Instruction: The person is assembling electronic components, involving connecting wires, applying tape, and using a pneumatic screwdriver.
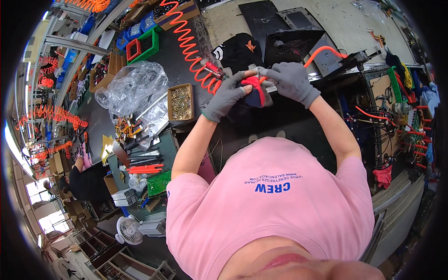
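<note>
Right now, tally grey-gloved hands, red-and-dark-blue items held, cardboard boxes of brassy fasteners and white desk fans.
Grey-gloved hands: 2
Red-and-dark-blue held item: 1
Cardboard box of brassy fasteners: 1
White desk fan: 1
Total: 5

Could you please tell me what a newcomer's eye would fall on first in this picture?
Probably the bright pink shirt filling the lower middle. Above it, the gray-gloved left hand holds a red and dark blue item, with the gray-gloved right hand close beside it. The coiled orange hose at the upper centre-left also stands out.
</note>
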The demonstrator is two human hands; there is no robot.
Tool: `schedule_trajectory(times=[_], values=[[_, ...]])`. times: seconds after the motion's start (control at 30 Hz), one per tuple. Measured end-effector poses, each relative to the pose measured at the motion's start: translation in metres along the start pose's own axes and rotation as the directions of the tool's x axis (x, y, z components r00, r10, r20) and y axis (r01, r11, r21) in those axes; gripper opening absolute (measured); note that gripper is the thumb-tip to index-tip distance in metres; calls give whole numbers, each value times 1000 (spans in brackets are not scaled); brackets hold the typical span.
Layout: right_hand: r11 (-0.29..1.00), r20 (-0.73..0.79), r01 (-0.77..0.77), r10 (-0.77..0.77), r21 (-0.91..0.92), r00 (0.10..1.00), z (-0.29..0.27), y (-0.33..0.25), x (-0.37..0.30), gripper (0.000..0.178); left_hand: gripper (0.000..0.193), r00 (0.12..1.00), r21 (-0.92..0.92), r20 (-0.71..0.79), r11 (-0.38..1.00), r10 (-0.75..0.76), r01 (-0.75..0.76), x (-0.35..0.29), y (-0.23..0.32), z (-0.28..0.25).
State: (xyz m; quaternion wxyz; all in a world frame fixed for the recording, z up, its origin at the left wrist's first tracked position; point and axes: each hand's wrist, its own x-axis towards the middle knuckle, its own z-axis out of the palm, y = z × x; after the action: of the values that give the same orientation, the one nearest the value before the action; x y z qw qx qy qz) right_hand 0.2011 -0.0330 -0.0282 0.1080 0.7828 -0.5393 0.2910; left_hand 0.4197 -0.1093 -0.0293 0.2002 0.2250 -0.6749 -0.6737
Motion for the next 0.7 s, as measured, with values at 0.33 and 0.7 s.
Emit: schedule_trajectory(times=[0.33, 0.7], values=[[997, -128, -75, 75, 4, 989, 5, 10, -21, 32, 21, 969, -232, -236, 973, -70, 14, 11, -1, 33], [995, -140, -73, 81, 66, 987, -12, 17, -37, 34, 26, 908, -307, -411, 950, -81, -54, 41, -13, 49]])
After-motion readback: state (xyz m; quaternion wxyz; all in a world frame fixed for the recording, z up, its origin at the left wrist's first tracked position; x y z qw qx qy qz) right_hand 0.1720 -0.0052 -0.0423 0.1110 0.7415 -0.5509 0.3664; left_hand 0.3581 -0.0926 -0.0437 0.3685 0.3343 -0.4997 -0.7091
